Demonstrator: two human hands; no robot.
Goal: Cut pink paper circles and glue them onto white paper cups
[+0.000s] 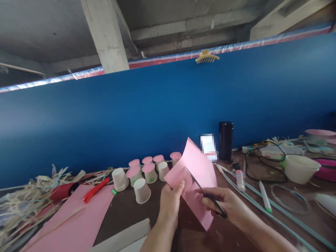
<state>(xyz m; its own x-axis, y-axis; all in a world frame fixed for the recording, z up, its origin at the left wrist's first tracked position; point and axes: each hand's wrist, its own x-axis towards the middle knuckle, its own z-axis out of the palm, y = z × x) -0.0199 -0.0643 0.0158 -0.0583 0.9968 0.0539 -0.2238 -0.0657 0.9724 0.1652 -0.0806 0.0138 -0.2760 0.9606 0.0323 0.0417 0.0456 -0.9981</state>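
My left hand pinches the lower left edge of a pink paper sheet held up over the brown table. My right hand is closed round the handles of black scissors, whose blades reach into the sheet from the right. Just behind the sheet, several upturned paper cups stand in a cluster, some with pink discs on their bases.
A large pink sheet and red pliers lie at left beside straw scraps. A dark flask, glue tube, marker, white bowl, cables and long rods sit right. A blue wall backs the table.
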